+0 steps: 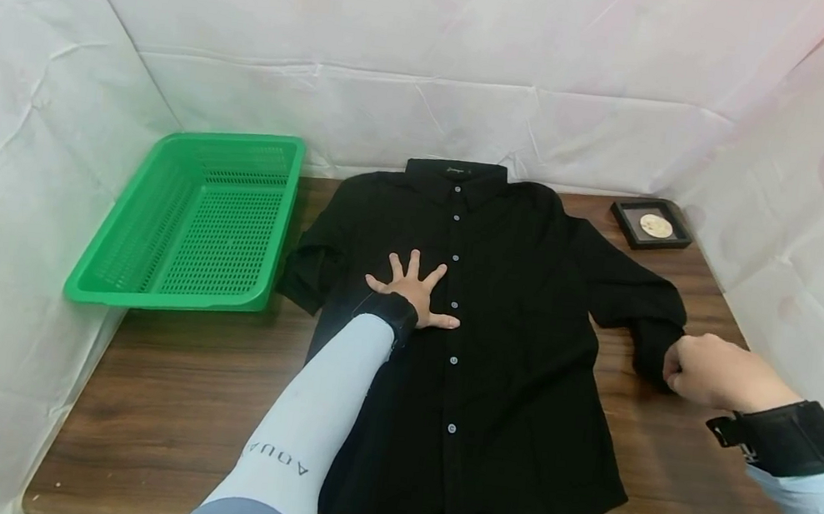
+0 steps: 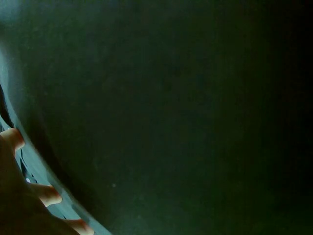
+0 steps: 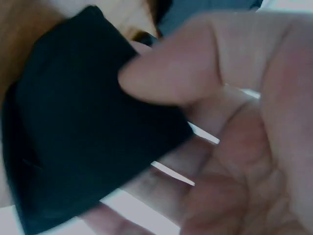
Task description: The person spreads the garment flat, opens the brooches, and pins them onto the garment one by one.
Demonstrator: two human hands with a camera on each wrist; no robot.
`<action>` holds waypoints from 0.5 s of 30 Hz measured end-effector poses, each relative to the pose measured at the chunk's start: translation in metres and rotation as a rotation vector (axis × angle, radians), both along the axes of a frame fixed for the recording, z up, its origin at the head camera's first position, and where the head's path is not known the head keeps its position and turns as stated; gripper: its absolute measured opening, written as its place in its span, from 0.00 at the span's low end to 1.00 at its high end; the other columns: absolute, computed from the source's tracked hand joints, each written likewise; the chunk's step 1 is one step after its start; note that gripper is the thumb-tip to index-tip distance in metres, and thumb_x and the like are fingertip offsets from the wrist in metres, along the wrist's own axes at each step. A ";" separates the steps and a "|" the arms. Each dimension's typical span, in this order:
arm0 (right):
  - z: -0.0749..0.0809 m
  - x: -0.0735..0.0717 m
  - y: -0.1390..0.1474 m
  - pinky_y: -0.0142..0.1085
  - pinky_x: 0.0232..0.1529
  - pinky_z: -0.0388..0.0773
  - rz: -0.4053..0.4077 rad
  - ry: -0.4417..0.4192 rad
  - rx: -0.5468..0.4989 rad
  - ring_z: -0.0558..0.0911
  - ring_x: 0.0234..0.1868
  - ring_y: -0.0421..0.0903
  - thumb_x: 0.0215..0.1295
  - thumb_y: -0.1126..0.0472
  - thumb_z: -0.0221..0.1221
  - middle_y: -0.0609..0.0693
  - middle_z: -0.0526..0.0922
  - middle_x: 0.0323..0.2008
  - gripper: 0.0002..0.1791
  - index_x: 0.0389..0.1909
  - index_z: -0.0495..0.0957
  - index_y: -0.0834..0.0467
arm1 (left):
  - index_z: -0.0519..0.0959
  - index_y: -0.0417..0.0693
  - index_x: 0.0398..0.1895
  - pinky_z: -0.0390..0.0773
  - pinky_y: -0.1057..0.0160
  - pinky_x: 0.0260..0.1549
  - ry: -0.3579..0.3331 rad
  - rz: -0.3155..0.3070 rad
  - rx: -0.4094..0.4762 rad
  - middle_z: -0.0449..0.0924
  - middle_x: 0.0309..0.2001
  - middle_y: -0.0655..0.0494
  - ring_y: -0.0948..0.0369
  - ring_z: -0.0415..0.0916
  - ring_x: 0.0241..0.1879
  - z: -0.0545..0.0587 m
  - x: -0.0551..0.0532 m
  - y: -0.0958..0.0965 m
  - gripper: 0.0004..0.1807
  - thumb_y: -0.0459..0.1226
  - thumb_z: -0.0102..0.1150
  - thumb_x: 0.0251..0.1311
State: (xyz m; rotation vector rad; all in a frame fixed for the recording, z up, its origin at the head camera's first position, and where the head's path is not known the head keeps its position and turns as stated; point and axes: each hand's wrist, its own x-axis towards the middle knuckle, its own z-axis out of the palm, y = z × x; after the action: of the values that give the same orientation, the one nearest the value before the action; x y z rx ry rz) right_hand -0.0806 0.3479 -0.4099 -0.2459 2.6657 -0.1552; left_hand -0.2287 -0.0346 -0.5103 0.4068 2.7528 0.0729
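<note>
On the worktop [image 1: 163,398], the spread left hand [image 1: 412,292] mid-frame should steady the black shirt [image 1: 519,318] while the right hand [image 1: 720,373], pinching its cuff [image 1: 653,349] at right, draws gently.

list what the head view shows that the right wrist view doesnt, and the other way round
Of the two, only the head view shows the green basket, the small black tray with a pale disc, the left hand spread on the black shirt, and the collar. Only the right wrist view shows the palm side of the right hand, thumb laid over the cloth. Both show that hand holding the sleeve end.
</note>
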 end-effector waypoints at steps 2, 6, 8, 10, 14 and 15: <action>-0.006 0.000 0.001 0.39 0.20 0.65 -0.010 -0.076 -0.010 0.67 0.19 0.41 0.62 0.64 0.57 0.45 0.71 0.19 0.08 0.23 0.78 0.56 | 0.40 0.78 0.75 0.46 0.21 0.53 0.001 0.000 0.003 0.25 0.77 0.49 0.35 0.25 0.71 0.000 0.000 0.000 0.59 0.79 0.50 0.38; -0.018 -0.001 0.008 0.45 0.30 0.76 -0.033 -0.151 -0.025 0.79 0.30 0.47 0.62 0.49 0.62 0.52 0.82 0.32 0.19 0.37 0.82 0.63 | 0.40 0.78 0.75 0.46 0.21 0.53 0.001 0.001 0.002 0.25 0.76 0.48 0.35 0.25 0.71 -0.001 0.000 0.000 0.59 0.79 0.49 0.38; -0.021 -0.003 0.015 0.45 0.31 0.76 -0.045 -0.130 -0.033 0.80 0.31 0.49 0.63 0.45 0.61 0.53 0.82 0.32 0.23 0.37 0.82 0.65 | 0.40 0.78 0.75 0.46 0.21 0.53 0.002 0.002 0.003 0.25 0.77 0.48 0.35 0.25 0.71 -0.001 0.000 0.000 0.59 0.79 0.50 0.38; -0.022 -0.005 0.025 0.46 0.31 0.76 -0.059 -0.081 -0.038 0.80 0.31 0.52 0.63 0.46 0.60 0.55 0.82 0.32 0.25 0.38 0.81 0.67 | 0.40 0.78 0.75 0.46 0.21 0.53 0.002 0.002 0.005 0.25 0.77 0.49 0.35 0.25 0.71 -0.001 0.000 0.001 0.59 0.79 0.50 0.38; -0.023 -0.009 0.050 0.49 0.32 0.76 -0.090 0.011 -0.041 0.81 0.33 0.60 0.64 0.49 0.59 0.62 0.82 0.33 0.26 0.39 0.79 0.73 | 0.39 0.78 0.75 0.45 0.21 0.54 -0.010 -0.002 0.003 0.24 0.76 0.49 0.35 0.24 0.71 -0.001 0.000 0.001 0.59 0.79 0.49 0.38; -0.024 -0.010 0.056 0.50 0.32 0.76 -0.103 0.021 -0.037 0.80 0.34 0.62 0.64 0.49 0.59 0.64 0.81 0.33 0.27 0.39 0.78 0.75 | 0.39 0.78 0.75 0.45 0.21 0.53 -0.011 -0.001 0.000 0.24 0.76 0.49 0.35 0.24 0.71 -0.001 0.000 0.000 0.59 0.79 0.49 0.39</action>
State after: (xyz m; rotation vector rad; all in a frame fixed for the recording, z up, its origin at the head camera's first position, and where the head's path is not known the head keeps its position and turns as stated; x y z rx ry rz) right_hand -0.0908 0.4043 -0.4339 -0.1219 2.6990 -0.2361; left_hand -0.2291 -0.0341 -0.5113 0.4074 2.7419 0.0752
